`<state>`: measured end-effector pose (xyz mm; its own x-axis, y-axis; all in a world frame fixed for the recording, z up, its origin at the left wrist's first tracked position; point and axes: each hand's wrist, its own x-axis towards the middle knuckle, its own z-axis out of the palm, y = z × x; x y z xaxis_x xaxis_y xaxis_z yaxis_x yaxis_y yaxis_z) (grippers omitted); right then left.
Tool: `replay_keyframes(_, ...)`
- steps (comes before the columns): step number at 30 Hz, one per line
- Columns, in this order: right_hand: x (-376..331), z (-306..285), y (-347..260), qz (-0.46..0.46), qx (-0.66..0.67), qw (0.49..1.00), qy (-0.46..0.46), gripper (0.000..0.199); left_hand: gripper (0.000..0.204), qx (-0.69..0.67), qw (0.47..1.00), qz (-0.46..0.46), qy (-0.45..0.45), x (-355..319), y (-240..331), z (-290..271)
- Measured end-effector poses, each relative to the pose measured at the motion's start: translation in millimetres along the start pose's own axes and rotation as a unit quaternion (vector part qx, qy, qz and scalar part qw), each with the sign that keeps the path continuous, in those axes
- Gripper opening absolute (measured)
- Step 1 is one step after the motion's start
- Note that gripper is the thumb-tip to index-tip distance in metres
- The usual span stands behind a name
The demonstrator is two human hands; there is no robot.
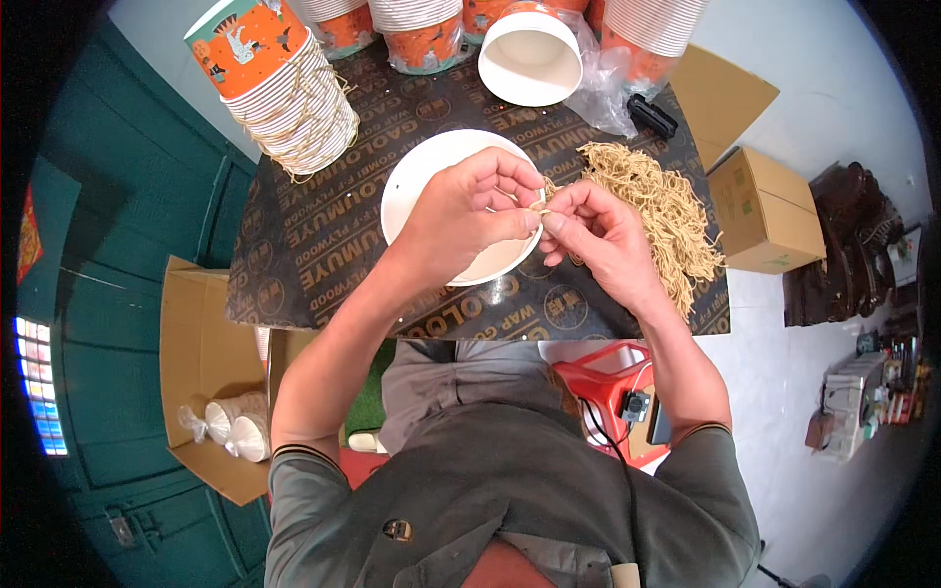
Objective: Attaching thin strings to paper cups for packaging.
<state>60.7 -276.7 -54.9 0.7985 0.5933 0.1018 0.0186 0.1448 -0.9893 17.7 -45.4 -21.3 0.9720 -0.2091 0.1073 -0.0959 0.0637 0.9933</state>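
Note:
A white paper bucket (417, 176) stands on the dark printed board in front of me, its open mouth facing up. At the right side of its rim, my left hand (475, 211) and my right hand (603, 235) meet with thumbs and fingertips pinched. Both are closed on a short tan cord (539, 208), most of which the fingers hide. I cannot tell whether the cord passes through the bucket's wall. Beside my right hand lies a loose heap of tan cords (662, 211). To the far left, a stack of nested orange-and-white paper buckets (294, 113) has cords hanging along its side.
More stacked paper buckets (421, 34) line the table's back, with one white-mouthed bucket (529, 59) tipped toward me. A black handheld object (652, 116) lies near clear plastic wrap (603, 93). Cardboard boxes stand right (769, 211) and lower left (201, 363); a red stool (598, 377) is below.

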Motion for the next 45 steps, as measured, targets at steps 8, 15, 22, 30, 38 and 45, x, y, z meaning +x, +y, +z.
replay_keyframes(8, 0, -1, -1, 0.036, 0.074, 0.997, -0.009, 0.019, 0.031, -0.078, 0.995, -0.063, 0.005, -2, 6, -3)
replay_keyframes(15, 0, -1, 0, 0.036, 0.077, 0.996, -0.003, 0.018, 0.029, 0.022, 1.0, -0.006, 0.008, -3, 2, 2)
replay_keyframes(22, -2, 2, 2, 0.023, 0.075, 0.997, 0.003, 0.018, 0.023, 0.058, 0.998, 0.015, 0.023, -2, 3, 12)
replay_keyframes(30, -3, 5, 11, -0.078, -0.025, 0.995, 0.049, 0.019, 0.024, 0.093, 0.995, 0.024, 0.025, 1, 1, 13)
replay_keyframes(38, 1, 9, 8, -0.037, 0.037, 0.997, 0.057, 0.013, 0.028, 0.081, 0.996, -0.038, 0.013, 3, 1, 5)
replay_keyframes(45, 6, 12, 16, -0.095, 0.022, 0.993, 0.065, 0.013, 0.02, 0.139, 0.988, -0.061, -0.007, 3, 5, 6)
